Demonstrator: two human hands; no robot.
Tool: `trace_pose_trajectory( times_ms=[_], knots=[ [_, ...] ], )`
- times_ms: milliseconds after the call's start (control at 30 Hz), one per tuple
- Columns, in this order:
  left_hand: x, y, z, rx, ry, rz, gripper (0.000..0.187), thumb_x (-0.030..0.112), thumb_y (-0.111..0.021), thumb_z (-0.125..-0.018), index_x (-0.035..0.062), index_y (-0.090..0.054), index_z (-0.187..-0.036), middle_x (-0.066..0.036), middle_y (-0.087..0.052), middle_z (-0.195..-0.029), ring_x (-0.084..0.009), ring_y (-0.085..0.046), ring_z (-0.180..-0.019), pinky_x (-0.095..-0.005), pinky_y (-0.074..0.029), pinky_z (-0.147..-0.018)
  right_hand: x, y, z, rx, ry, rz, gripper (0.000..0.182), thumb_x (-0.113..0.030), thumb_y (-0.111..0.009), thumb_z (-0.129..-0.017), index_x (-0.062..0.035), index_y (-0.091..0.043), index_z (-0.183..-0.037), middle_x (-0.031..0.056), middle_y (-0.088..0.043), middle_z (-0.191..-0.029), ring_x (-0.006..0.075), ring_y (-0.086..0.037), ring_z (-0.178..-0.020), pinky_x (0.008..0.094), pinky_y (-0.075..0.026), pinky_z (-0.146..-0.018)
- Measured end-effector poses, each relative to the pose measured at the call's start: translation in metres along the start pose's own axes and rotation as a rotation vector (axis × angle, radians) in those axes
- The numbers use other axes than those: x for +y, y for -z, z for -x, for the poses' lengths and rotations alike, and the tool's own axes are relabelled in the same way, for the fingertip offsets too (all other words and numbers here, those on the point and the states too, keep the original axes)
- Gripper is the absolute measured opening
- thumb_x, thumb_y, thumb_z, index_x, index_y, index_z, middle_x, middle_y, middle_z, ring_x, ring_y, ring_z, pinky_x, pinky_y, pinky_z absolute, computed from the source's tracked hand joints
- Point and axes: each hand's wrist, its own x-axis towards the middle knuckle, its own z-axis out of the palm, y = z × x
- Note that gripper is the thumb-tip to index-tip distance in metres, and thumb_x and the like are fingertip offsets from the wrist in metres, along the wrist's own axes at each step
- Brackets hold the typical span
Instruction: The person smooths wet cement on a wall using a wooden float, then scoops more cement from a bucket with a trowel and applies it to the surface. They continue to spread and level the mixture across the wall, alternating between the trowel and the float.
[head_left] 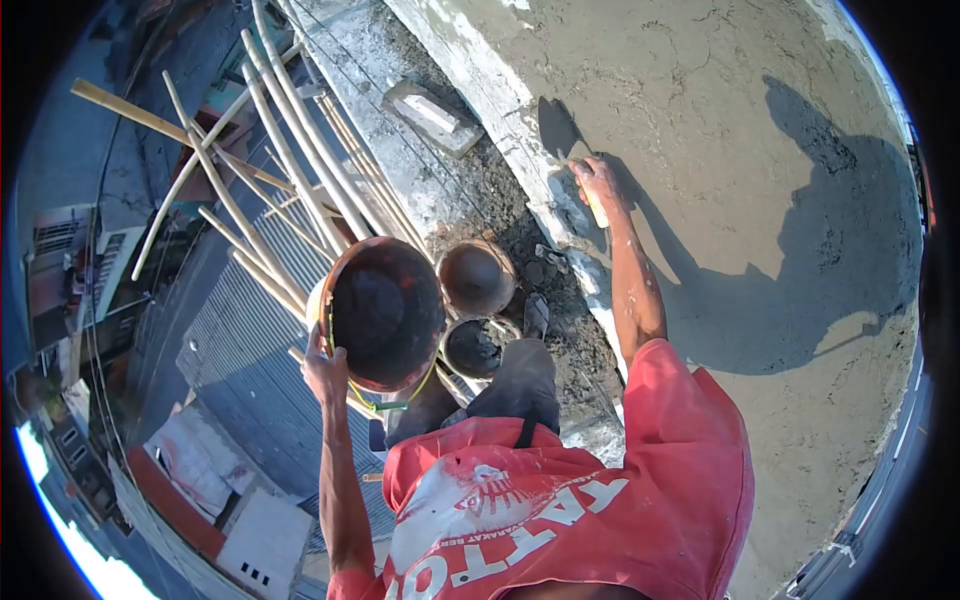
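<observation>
My left hand [325, 372] is closed on the rim of a large bucket [388, 310], dark inside, with a yellow cord handle hanging below it. The bucket is tilted so its mouth faces me. My right hand [597, 182] is wrapped around the pale handle of a trowel [557, 127]. The dark blade lies close over the edge of a broad grey cement-plastered surface [690, 110], where my shadow falls.
Two smaller buckets [477, 280] stand near my legs, the nearer one [478, 347] holding grey mortar. Bamboo poles [300, 140] rise on the left above a corrugated roof [235, 330] far below. A mortar-smeared block [433, 118] lies on the ledge.
</observation>
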Motion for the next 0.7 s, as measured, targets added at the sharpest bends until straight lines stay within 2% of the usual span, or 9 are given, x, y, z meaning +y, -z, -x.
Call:
trace_pose_trajectory(
  times_ms=[33, 67, 200, 300, 400, 500, 600, 667, 700],
  knots=[
    [0.006, 0.006, -0.002, -0.011, 0.03, -0.029, 0.061, 0.005, -0.059, -0.064, 0.0081, -0.053, -0.124, -0.016, -0.061, -0.114, -0.0318, -0.059, -0.104, -0.0367, -0.046, -0.089, -0.02, 0.035, 0.01, -0.031, 0.099, 0.041, 0.043, -0.033, -0.062, -0.085, -0.0012, -0.056, -0.114, 0.003, -0.051, -0.062, 0.0094, -0.047, -0.046, 0.025, -0.037, -0.041],
    [0.005, 0.006, -0.006, -0.014, 0.027, -0.022, 0.061, 0.005, -0.059, -0.064, 0.0081, -0.053, -0.124, -0.016, -0.061, -0.114, -0.0318, -0.059, -0.104, -0.0367, -0.046, -0.089, -0.039, 0.058, 0.033, 0.143, 0.227, 0.18, 0.05, -0.038, -0.061, -0.085, 0.0003, -0.054, -0.116, 0.0062, -0.054, -0.063, 0.0129, -0.049, -0.047, 0.0284, -0.038, -0.042],
    [-0.003, 0.0, -0.006, 0.04, -0.124, 0.012, 0.06, 0.007, -0.06, -0.065, 0.01, -0.054, -0.125, -0.017, -0.061, -0.113, -0.0328, -0.061, -0.101, -0.038, -0.046, -0.088, -0.092, 0.098, 0.162, 0.321, 0.283, 0.428, 0.046, -0.043, -0.059, -0.085, -0.0016, -0.057, -0.106, 0.0166, -0.062, -0.073, 0.0304, -0.06, -0.062, 0.039, -0.044, -0.057],
    [0.024, -0.003, 0.008, 0.001, -0.113, -0.006, 0.06, 0.008, -0.061, -0.066, 0.0099, -0.053, -0.126, -0.019, -0.061, -0.112, -0.0332, -0.06, -0.1, -0.039, -0.046, -0.088, -0.079, 0.07, 0.21, 0.175, 0.491, 0.576, 0.04, -0.037, -0.058, -0.086, -0.0023, -0.056, -0.106, 0.0175, -0.063, -0.076, 0.0316, -0.062, -0.067, 0.0404, -0.046, -0.057],
    [0.046, -0.015, 0.025, -0.034, -0.187, 0.096, 0.062, 0.008, -0.063, -0.065, 0.0103, -0.052, -0.126, -0.02, -0.062, -0.11, -0.0338, -0.06, -0.102, -0.0396, -0.046, -0.089, -0.042, 0.004, 0.222, -0.003, 0.786, 0.818, 0.027, -0.027, -0.059, -0.083, -0.0064, -0.058, -0.1, 0.011, -0.061, -0.08, 0.0277, -0.061, -0.075, 0.0385, -0.045, -0.061],
    [0.062, -0.037, 0.041, -0.091, -0.248, 0.158, 0.061, 0.009, -0.063, -0.065, 0.011, -0.052, -0.125, -0.022, -0.062, -0.106, -0.0354, -0.061, -0.098, -0.0399, -0.047, -0.087, 0.0, -0.062, 0.206, 0.061, 1.049, 1.249, 0.023, -0.019, -0.061, -0.075, -0.0084, -0.059, -0.095, 0.0041, -0.056, -0.081, 0.0212, -0.057, -0.08, 0.0345, -0.042, -0.064],
    [0.1, -0.043, 0.077, -0.128, -0.345, 0.154, 0.059, 0.009, -0.062, -0.065, 0.0126, -0.052, -0.123, -0.022, -0.063, -0.102, -0.0372, -0.062, -0.094, -0.0409, -0.048, -0.083, 0.016, -0.074, 0.188, 0.246, 1.059, 1.245, 0.024, -0.017, -0.061, -0.071, -0.0064, -0.06, -0.092, 0.0045, -0.058, -0.079, 0.0204, -0.057, -0.075, 0.0342, -0.041, -0.059],
    [0.116, -0.056, 0.099, -0.089, -0.398, 0.158, 0.059, 0.009, -0.062, -0.065, 0.0119, -0.052, -0.123, -0.022, -0.065, -0.099, -0.036, -0.063, -0.092, -0.0406, -0.048, -0.082, 0.013, -0.052, 0.201, -0.049, 0.83, 1.518, 0.015, -0.016, -0.058, -0.076, -0.0088, -0.061, -0.089, 0.0091, -0.061, -0.083, 0.0228, -0.059, -0.079, 0.039, -0.045, -0.064],
    [0.117, -0.068, 0.107, -0.082, -0.43, 0.189, 0.06, 0.009, -0.062, -0.064, 0.0115, -0.052, -0.124, -0.021, -0.065, -0.098, -0.0354, -0.063, -0.091, -0.0404, -0.048, -0.081, 0.023, -0.037, 0.206, -0.043, 0.822, 1.518, 0.015, -0.016, -0.058, -0.076, -0.0088, -0.061, -0.089, 0.0091, -0.061, -0.083, 0.0228, -0.059, -0.079, 0.039, -0.045, -0.064]
  ],
)
